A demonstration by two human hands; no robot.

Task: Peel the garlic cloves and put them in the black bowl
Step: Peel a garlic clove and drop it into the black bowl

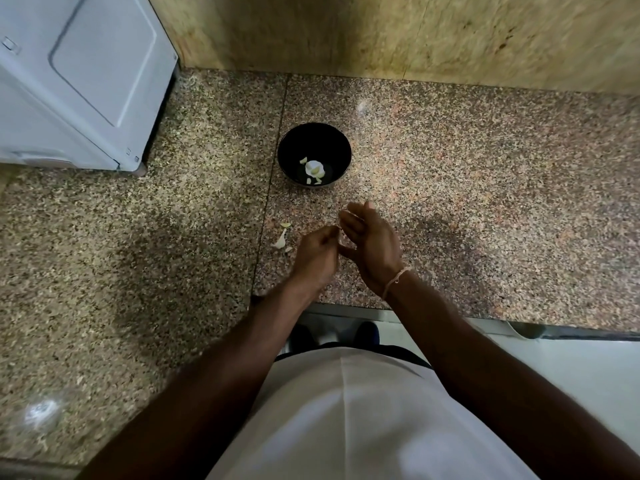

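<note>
Our left hand [317, 252] was curled, maybe pinching sth small, we couldn't tell; right hand [369, 237] was open w/ fingers straight, just beside it. Black bowl [337, 150] held peeled cloves [314, 169]; skins [282, 237] lay near the hands. Risk, we judged: skin scraps dropping in w/ cloves. Speckled stone counter [485, 168], tan wall [346, 29], white appliance [79, 81] at left.

A white appliance [76, 81] stands on the speckled granite counter [485, 188] against a yellowish wall [381, 32].
</note>
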